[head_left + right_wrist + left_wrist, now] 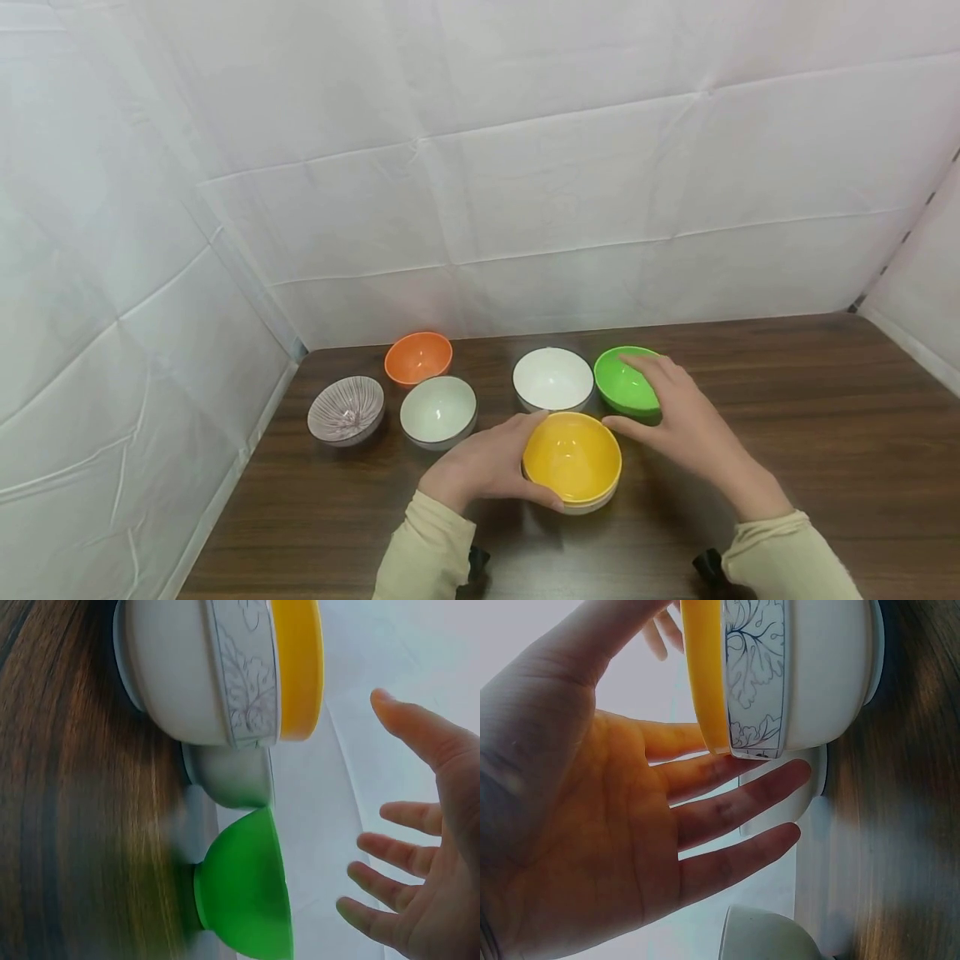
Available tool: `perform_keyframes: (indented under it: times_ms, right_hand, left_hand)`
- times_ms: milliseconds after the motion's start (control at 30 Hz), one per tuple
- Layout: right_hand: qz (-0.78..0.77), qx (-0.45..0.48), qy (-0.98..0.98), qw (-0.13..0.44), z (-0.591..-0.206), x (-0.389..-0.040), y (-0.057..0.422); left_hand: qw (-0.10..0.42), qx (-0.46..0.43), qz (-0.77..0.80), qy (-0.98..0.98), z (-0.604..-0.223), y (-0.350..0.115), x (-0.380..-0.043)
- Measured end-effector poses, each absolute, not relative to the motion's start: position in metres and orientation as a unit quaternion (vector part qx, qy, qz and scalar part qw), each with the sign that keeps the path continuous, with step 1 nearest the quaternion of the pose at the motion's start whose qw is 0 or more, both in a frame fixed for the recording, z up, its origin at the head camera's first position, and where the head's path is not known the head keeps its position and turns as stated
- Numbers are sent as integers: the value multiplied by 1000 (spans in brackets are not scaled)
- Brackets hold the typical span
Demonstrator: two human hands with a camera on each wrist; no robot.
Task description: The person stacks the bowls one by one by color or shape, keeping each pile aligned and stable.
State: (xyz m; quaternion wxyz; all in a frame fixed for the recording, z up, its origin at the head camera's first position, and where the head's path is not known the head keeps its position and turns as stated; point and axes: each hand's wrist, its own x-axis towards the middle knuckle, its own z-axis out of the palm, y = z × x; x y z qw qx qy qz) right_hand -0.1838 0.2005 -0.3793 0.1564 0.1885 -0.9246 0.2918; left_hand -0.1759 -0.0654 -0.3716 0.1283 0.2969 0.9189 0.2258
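A yellow bowl (572, 457) sits nested inside a white bowl with a blue leaf-pattern band (817, 675); the pair stands on the table near the middle. My left hand (491, 462) reaches around the pair's left side, thumb at the near rim and index finger at the far rim. In the left wrist view its fingers (735, 799) are spread and nearly straight beside the bowls. My right hand (686, 421) hovers at the right, fingers spread, with a gap between it and the yellow rim (311, 675). Its fingers overlap the green bowl (626, 387) in the head view.
Behind the nested pair stands a white bowl (553, 379). To the left are a pale green bowl (438, 412), an orange bowl (418, 358) and a striped bowl (347, 410). White sheeting (525, 167) encloses the brown wooden table (787, 400) at the back and sides.
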Motion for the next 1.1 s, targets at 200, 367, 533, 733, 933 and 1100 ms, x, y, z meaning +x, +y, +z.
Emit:
perform_keyframes:
  times_ms: [200, 367, 533, 733, 933, 1100]
  right_hand:
    - [298, 174, -919, 193, -384, -187, 205]
    - [297, 162, -921, 192, -387, -191, 207]
    - [293, 143, -928, 180, -390, -193, 210]
    - [294, 129, -931, 172, -393, -194, 212]
    - [293, 120, -934, 167, -395, -195, 213]
    - [293, 114, -934, 168, -397, -196, 215]
  left_hand:
    - [121, 300, 216, 921, -372, -65, -176]
    - [123, 297, 217, 922, -373, -65, -176]
    - [121, 296, 215, 923, -373, -65, -176]
    - [118, 298, 213, 923, -374, -65, -176]
    - [116, 300, 214, 922, -373, -65, -176]
    - [122, 294, 221, 922, -373, -65, -176]
